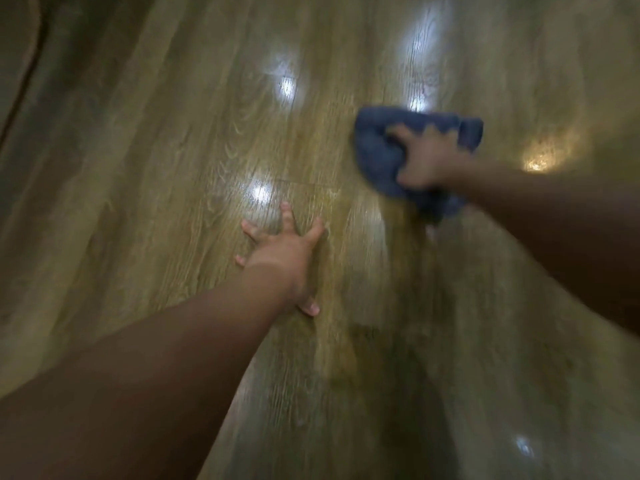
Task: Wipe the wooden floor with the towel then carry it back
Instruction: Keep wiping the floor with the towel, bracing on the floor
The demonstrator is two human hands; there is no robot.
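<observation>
Nearest, the left hand (pixel 282 258) is planted flat on the wooden floor (pixel 156 174), fingers spread and gripping nothing; it looks to be propping the person's weight. Farther off and to the right, the right hand (pixel 427 157) presses down on the blue towel (pixel 377 150), fingers splayed over bunched cloth and partly gathering it, though motion blur hides exactly how tightly. The towel lies crumpled on the boards, touching the floor, with folds spilling out to the left of the hand and beneath the wrist.

It looks soft, light and limp, probably terry or microfibre, so it should slide easily over this glossy floor. For carrying it back, scooping the gathered middle would likely keep loose corners from trailing.
</observation>
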